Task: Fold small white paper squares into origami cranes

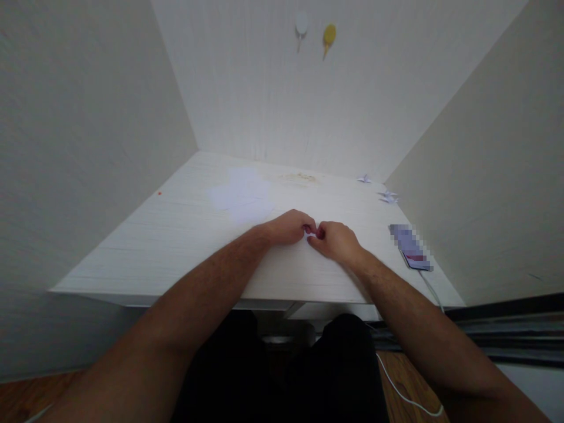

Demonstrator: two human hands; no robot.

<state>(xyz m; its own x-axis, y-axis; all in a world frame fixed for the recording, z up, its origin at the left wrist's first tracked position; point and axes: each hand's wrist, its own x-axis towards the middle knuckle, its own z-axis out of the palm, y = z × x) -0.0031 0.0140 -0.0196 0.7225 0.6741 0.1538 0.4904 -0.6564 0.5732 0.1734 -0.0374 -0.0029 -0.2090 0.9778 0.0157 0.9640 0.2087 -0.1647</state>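
My left hand (288, 227) and my right hand (335, 239) rest together on the white table (176, 235), near its front middle. Their fingertips meet and pinch a tiny pale piece of folded paper (310, 234), mostly hidden by the fingers. Both hands are closed around it. My forearms reach in from the bottom of the view.
A phone (410, 247) lies at the table's right, with a white cable (434, 294) trailing off the front edge. Two small folded paper shapes (388, 197) sit at the far right corner. White walls enclose the table on three sides. Two hooks (328, 36) hang on the back wall.
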